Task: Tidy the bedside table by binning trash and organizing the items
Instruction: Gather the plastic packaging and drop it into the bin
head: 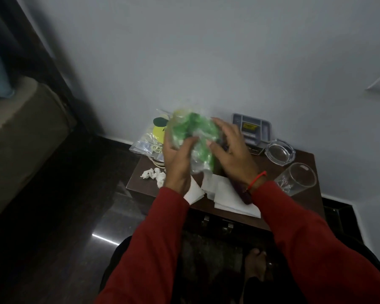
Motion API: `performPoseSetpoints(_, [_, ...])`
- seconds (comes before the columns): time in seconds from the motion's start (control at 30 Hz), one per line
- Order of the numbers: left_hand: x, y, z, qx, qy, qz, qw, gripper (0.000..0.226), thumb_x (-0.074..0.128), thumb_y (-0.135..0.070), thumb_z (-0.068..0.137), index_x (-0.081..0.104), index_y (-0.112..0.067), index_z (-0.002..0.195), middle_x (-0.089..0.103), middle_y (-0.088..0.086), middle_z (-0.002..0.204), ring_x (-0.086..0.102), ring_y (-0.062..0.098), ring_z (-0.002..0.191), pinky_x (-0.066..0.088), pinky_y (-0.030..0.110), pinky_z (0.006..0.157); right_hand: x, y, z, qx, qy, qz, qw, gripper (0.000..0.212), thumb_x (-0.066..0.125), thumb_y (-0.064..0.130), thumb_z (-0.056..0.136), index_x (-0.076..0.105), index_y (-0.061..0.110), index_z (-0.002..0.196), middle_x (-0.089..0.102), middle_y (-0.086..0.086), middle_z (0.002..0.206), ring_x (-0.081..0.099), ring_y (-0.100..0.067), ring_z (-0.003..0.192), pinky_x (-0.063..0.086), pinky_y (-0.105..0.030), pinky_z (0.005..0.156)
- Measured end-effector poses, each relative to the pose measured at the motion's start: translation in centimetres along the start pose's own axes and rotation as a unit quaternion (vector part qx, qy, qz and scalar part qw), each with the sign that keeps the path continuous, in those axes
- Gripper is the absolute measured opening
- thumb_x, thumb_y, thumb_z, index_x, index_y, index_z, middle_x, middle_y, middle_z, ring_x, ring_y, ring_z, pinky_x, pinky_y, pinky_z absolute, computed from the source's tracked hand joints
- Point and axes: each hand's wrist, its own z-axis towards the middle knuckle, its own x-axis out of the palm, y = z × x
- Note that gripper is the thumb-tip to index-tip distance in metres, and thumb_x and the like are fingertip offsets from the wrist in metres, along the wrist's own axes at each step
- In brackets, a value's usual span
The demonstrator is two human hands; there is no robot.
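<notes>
A crumpled green and clear plastic wrapper (193, 134) is held above the dark brown bedside table (303, 156). My left hand (178, 163) grips its lower left side with the thumb pressed into the plastic. On the wrapper's right side rests my right hand (230, 150), fingers spread against it. Behind the wrapper lies a clear food bag (149, 137) with a yellow label. Small crumpled tissue bits (153, 174) sit at the table's left edge. White napkins (226, 194) lie flat at the front, partly under my wrists.
A grey tray (252, 128) stands at the back by the wall. A glass ashtray (280, 151) and a tumbler (296, 178) lying on its side are at the right. A bed (20, 137) is at the left, dark floor (75, 216) below.
</notes>
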Motion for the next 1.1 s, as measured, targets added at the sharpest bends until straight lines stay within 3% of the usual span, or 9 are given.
performPoseSetpoints(0.07, [-1.5,-1.8,1.3,0.057,-0.088,-0.002,0.995,0.073,0.068,0.001,0.078,0.054,-0.022,0.146,0.063,0.022,0.138,0.069,0.034,0.114,0.062,0.044,0.089,1.2,0.0,-0.1,-0.001,-0.031,-0.002,1.0,0.05,0.06,0.028,0.09,0.047,0.032,0.138,0.051,-0.001,0.111,0.051,-0.01,0.088,0.045,-0.015,0.083])
performPoseSetpoints(0.17, [-3.8,-3.8,2.7,0.126,-0.183,0.042,0.974,0.058,0.062,0.008,0.083,0.059,-0.011,0.137,0.072,0.01,0.113,0.07,0.006,0.085,0.057,0.021,0.067,5.0,-0.8,-0.3,-0.02,-0.019,-0.061,0.998,0.04,0.063,0.014,0.087,0.059,0.022,0.126,0.06,-0.003,0.098,0.055,-0.014,0.076,0.049,-0.024,0.075])
performPoseSetpoints(0.27, [-5.5,-5.5,3.5,0.159,-0.203,0.057,0.964,0.058,0.06,0.005,0.08,0.061,-0.014,0.135,0.073,0.008,0.112,0.068,0.007,0.087,0.057,0.024,0.074,9.7,-1.2,-0.5,-0.067,0.079,-0.129,0.986,0.036,0.063,0.008,0.085,0.064,0.009,0.121,0.063,-0.012,0.103,0.061,-0.022,0.093,0.046,-0.036,0.087])
performPoseSetpoints(0.37, [-6.9,-6.1,4.2,0.15,-0.209,0.015,0.966,0.066,0.061,-0.001,0.077,0.058,-0.011,0.142,0.071,0.014,0.116,0.066,0.019,0.092,0.057,0.037,0.08,13.9,-0.9,-0.3,-0.024,0.175,-0.203,0.963,0.046,0.06,0.024,0.09,0.051,0.014,0.135,0.048,-0.009,0.132,0.048,-0.032,0.118,0.048,-0.047,0.093])
performPoseSetpoints(0.5, [-7.7,-6.3,4.6,0.142,-0.22,-0.01,0.965,0.063,0.063,-0.003,0.076,0.06,-0.01,0.139,0.069,0.006,0.105,0.067,0.018,0.086,0.057,0.035,0.075,17.0,-1.9,0.4,-0.063,0.277,-0.356,0.89,0.055,0.058,0.028,0.09,0.04,0.03,0.142,0.035,-0.008,0.143,0.032,-0.037,0.125,0.047,-0.045,0.087])
performPoseSetpoints(0.6, [-8.1,-6.2,5.0,0.148,-0.223,-0.015,0.963,0.06,0.061,0.002,0.081,0.059,-0.01,0.139,0.068,0.007,0.106,0.067,0.017,0.085,0.057,0.033,0.074,18.1,-4.3,0.4,-0.076,0.311,-0.337,0.885,0.045,0.055,0.018,0.093,0.048,0.025,0.137,0.04,-0.012,0.147,0.034,-0.04,0.128,0.047,-0.049,0.09])
performPoseSetpoints(0.77, [-8.5,-5.9,5.6,0.119,-0.217,-0.024,0.969,0.066,0.068,-0.008,0.072,0.06,-0.01,0.137,0.068,0.012,0.109,0.068,0.03,0.094,0.057,0.057,0.089,16.5,-5.3,0.6,-0.074,0.135,-0.177,0.972,0.021,0.064,0.001,0.08,0.07,0.008,0.099,0.068,-0.015,0.1,0.066,-0.034,0.092,0.053,-0.034,0.081])
performPoseSetpoints(0.87, [-8.4,-5.6,5.7,0.092,-0.219,-0.027,0.971,0.067,0.07,-0.011,0.071,0.06,-0.015,0.138,0.069,0.013,0.114,0.069,0.034,0.1,0.053,0.067,0.094,12.5,-3.9,1.4,0.027,-0.018,-0.016,0.999,0.02,0.063,0.002,0.084,0.074,0.014,0.095,0.072,-0.005,0.098,0.066,-0.014,0.08,0.048,-0.017,0.074])
performPoseSetpoints(1.1, [-8.9,-4.4,6.1,0.038,-0.269,-0.073,0.96,0.077,0.079,-0.024,0.059,0.065,-0.017,0.134,0.07,0.02,0.131,0.07,0.043,0.115,0.054,0.065,0.097,8.6,-3.0,6.4,0.312,-0.095,0.282,0.902,0.03,0.039,-0.003,0.089,0.06,0.013,0.074,0.053,-0.005,0.07,0.047,-0.015,0.049,0.035,-0.017,0.035])
